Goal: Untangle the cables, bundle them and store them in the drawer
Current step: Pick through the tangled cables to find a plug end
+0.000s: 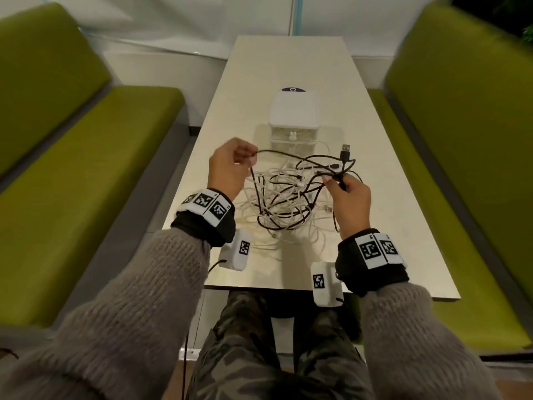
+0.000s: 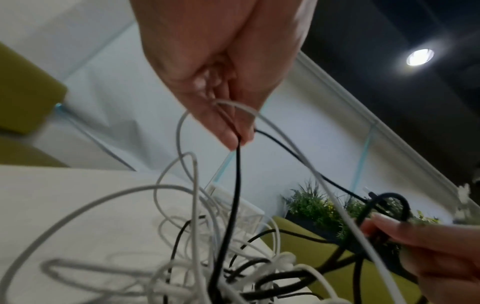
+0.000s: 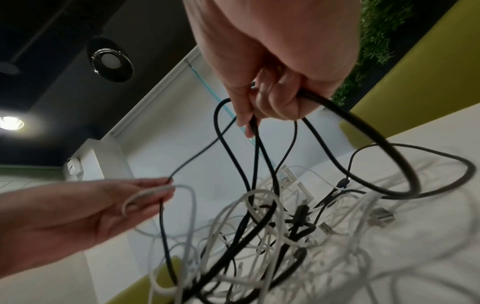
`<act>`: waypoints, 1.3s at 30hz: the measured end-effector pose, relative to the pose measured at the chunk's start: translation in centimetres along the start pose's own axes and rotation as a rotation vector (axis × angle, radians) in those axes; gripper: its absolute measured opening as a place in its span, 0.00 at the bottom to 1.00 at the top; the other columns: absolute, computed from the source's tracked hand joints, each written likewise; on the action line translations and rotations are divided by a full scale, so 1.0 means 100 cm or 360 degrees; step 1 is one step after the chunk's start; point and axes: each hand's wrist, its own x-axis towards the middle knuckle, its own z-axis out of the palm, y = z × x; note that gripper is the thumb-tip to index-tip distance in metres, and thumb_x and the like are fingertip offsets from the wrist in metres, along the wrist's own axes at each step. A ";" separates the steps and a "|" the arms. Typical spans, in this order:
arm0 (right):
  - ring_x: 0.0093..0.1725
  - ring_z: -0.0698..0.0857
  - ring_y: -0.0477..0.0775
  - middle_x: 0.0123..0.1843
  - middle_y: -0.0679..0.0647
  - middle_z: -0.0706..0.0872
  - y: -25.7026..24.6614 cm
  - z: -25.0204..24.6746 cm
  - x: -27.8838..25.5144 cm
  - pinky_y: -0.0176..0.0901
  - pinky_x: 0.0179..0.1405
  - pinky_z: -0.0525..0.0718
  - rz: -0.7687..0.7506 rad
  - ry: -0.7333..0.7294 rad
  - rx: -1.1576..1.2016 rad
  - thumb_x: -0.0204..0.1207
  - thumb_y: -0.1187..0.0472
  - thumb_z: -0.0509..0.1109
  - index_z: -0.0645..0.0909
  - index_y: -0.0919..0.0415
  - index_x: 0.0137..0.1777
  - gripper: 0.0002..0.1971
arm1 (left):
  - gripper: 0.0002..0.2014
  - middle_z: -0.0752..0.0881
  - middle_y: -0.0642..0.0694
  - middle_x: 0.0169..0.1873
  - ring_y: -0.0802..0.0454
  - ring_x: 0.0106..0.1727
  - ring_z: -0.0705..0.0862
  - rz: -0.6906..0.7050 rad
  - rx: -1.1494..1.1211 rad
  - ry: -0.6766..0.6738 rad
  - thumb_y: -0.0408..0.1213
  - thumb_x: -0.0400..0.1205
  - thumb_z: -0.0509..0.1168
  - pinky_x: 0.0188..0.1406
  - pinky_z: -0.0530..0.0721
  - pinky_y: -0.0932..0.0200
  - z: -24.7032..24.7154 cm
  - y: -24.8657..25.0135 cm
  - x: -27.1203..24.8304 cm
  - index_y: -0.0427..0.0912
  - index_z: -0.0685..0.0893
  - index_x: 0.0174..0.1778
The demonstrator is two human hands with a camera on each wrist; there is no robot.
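**Cable tangle, both hands engaged**

Tangle (image 1: pixel 284 197) of white and black cables lying mid-frame on table (image 1: pixel 389 226), partly lifted between the hands. Left hand (image 1: pixel 230 168), left of centre, raised above the table; fingers (image 2: pixel 228 131) pinching black cable (image 2: pixel 233 195), a white cable (image 2: pixel 285 139) looped over the same fingertips. Right hand (image 1: pixel 350 197), right of centre, fingers curled round several loops of black cable. Black USB plug (image 1: pixel 345 151) standing up just above right hand. Black strand spanning from left fingertips across to right hand. Drawer box (image 1: pixel 294 116), white, upper centre, just behind the tangle; drawer front possibly shut, view too small to confirm. Rest of tangle resting on table, white strands trailing toward near edge. Green benches (image 1: pixel 86 140) at both frame sides.
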 end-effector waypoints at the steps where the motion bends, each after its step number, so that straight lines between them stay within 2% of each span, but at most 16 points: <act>1: 0.39 0.80 0.40 0.36 0.43 0.84 -0.003 0.001 0.001 0.32 0.43 0.76 -0.0010 -0.0016 0.0028 0.78 0.63 0.72 0.87 0.63 0.50 0.06 | 0.10 0.81 0.51 0.34 0.56 0.38 0.79 0.0084 -0.0021 0.0058 0.22 0.77 0.65 0.34 0.87 0.55 0.001 0.005 0.002 0.43 0.82 0.43; 3: 0.37 0.80 0.38 0.39 0.42 0.84 -0.009 0.003 0.001 0.28 0.39 0.76 0.0067 -0.0098 0.0168 0.78 0.63 0.70 0.86 0.58 0.55 0.07 | 0.11 0.80 0.51 0.36 0.57 0.39 0.79 0.0128 -0.0071 0.0099 0.25 0.79 0.63 0.33 0.89 0.51 0.006 0.012 0.000 0.49 0.79 0.43; 6: 0.26 0.68 0.40 0.41 0.45 0.78 -0.017 -0.002 -0.001 0.29 0.21 0.65 0.0349 -0.0196 0.0462 0.81 0.63 0.62 0.85 0.51 0.56 0.12 | 0.08 0.81 0.48 0.34 0.54 0.36 0.79 -0.0067 0.0043 -0.0010 0.26 0.81 0.60 0.35 0.89 0.43 0.013 0.004 -0.010 0.45 0.77 0.48; 8: 0.26 0.66 0.43 0.46 0.47 0.79 -0.019 -0.010 -0.003 0.33 0.20 0.61 0.0477 -0.0188 0.0608 0.82 0.63 0.55 0.86 0.52 0.54 0.17 | 0.05 0.84 0.46 0.36 0.50 0.38 0.82 -0.0080 0.0385 -0.0025 0.30 0.82 0.60 0.41 0.87 0.42 0.008 -0.008 -0.013 0.44 0.78 0.50; 10: 0.26 0.66 0.44 0.45 0.49 0.80 -0.018 -0.015 -0.002 0.34 0.20 0.59 0.0524 -0.0209 0.0715 0.83 0.63 0.51 0.86 0.58 0.51 0.19 | 0.05 0.86 0.43 0.44 0.44 0.46 0.84 -0.0120 0.0850 -0.0147 0.36 0.82 0.62 0.48 0.85 0.44 -0.001 -0.013 -0.014 0.44 0.78 0.53; 12: 0.24 0.66 0.44 0.39 0.50 0.79 -0.017 -0.016 -0.001 0.34 0.19 0.58 0.0533 -0.0260 0.0749 0.83 0.64 0.50 0.85 0.62 0.48 0.19 | 0.11 0.82 0.41 0.57 0.40 0.58 0.80 -0.0239 0.1396 -0.0404 0.43 0.82 0.63 0.56 0.80 0.45 -0.006 -0.012 -0.015 0.45 0.77 0.58; 14: 0.24 0.66 0.43 0.35 0.50 0.77 -0.019 -0.016 0.000 0.35 0.19 0.57 0.0521 -0.0302 0.0727 0.83 0.64 0.50 0.84 0.63 0.47 0.19 | 0.18 0.74 0.40 0.65 0.38 0.67 0.71 -0.0213 0.1750 -0.0482 0.47 0.82 0.62 0.60 0.74 0.43 -0.003 -0.004 -0.017 0.45 0.74 0.66; 17: 0.25 0.64 0.43 0.31 0.48 0.74 -0.021 -0.015 -0.002 0.38 0.23 0.54 0.0471 -0.0391 0.0695 0.83 0.63 0.48 0.84 0.62 0.48 0.20 | 0.18 0.72 0.43 0.70 0.42 0.71 0.67 0.0360 0.1428 -0.0502 0.41 0.83 0.60 0.66 0.71 0.41 0.012 0.016 -0.019 0.46 0.73 0.70; 20: 0.24 0.60 0.44 0.25 0.47 0.69 -0.024 -0.014 -0.005 0.39 0.23 0.53 0.0413 -0.0409 0.0668 0.83 0.61 0.49 0.83 0.61 0.47 0.19 | 0.18 0.76 0.44 0.70 0.44 0.72 0.69 0.0625 0.1098 -0.0944 0.33 0.84 0.58 0.71 0.67 0.47 0.035 0.027 -0.013 0.44 0.75 0.70; 23: 0.22 0.55 0.46 0.22 0.49 0.62 -0.025 -0.015 -0.007 0.38 0.20 0.53 0.0357 -0.0375 0.0668 0.81 0.62 0.49 0.81 0.59 0.33 0.21 | 0.18 0.79 0.41 0.68 0.43 0.70 0.74 0.0632 0.1191 -0.1175 0.29 0.84 0.57 0.69 0.70 0.50 0.056 0.026 -0.004 0.42 0.76 0.71; 27: 0.21 0.57 0.47 0.20 0.50 0.63 -0.024 -0.016 -0.011 0.43 0.22 0.51 0.0369 -0.0409 0.0719 0.79 0.61 0.47 0.73 0.58 0.19 0.26 | 0.20 0.80 0.41 0.64 0.43 0.68 0.76 0.0721 0.1359 -0.1399 0.30 0.80 0.62 0.66 0.73 0.47 0.077 0.025 -0.007 0.43 0.76 0.69; 32: 0.21 0.58 0.48 0.16 0.48 0.59 -0.019 -0.016 -0.013 0.37 0.20 0.59 0.0350 -0.0486 0.0778 0.80 0.60 0.46 0.74 0.63 0.22 0.27 | 0.15 0.84 0.44 0.61 0.47 0.61 0.80 0.0491 0.1145 -0.1582 0.37 0.82 0.64 0.60 0.76 0.58 0.091 0.024 -0.021 0.42 0.79 0.64; 34: 0.21 0.61 0.48 0.16 0.49 0.60 -0.019 -0.018 -0.014 0.37 0.21 0.64 0.0390 -0.0538 0.0841 0.80 0.60 0.45 0.77 0.62 0.20 0.29 | 0.12 0.85 0.50 0.55 0.52 0.58 0.81 0.0344 0.1062 -0.1648 0.38 0.82 0.63 0.54 0.74 0.68 0.088 0.022 -0.022 0.45 0.79 0.62; 36: 0.22 0.66 0.49 0.16 0.51 0.63 -0.019 -0.019 -0.015 0.36 0.23 0.71 0.0406 -0.0594 0.0860 0.79 0.62 0.44 0.80 0.62 0.20 0.31 | 0.09 0.82 0.53 0.48 0.58 0.52 0.80 0.0261 0.0940 -0.1723 0.33 0.82 0.63 0.46 0.71 0.81 0.085 0.024 -0.024 0.41 0.81 0.58; 37: 0.23 0.68 0.49 0.17 0.52 0.65 -0.020 -0.019 -0.015 0.36 0.26 0.72 0.0396 -0.0612 0.0837 0.79 0.64 0.44 0.83 0.62 0.22 0.30 | 0.09 0.82 0.51 0.49 0.58 0.51 0.78 0.0247 0.0921 -0.1740 0.30 0.82 0.63 0.45 0.71 0.83 0.085 0.025 -0.024 0.38 0.81 0.57; 39: 0.26 0.72 0.49 0.20 0.53 0.71 -0.020 -0.018 -0.014 0.38 0.29 0.73 0.0337 -0.0595 0.0769 0.78 0.68 0.44 0.85 0.64 0.28 0.28 | 0.08 0.83 0.45 0.49 0.56 0.50 0.78 0.0250 0.0856 -0.1613 0.27 0.81 0.61 0.53 0.76 0.71 0.082 0.029 -0.025 0.37 0.81 0.54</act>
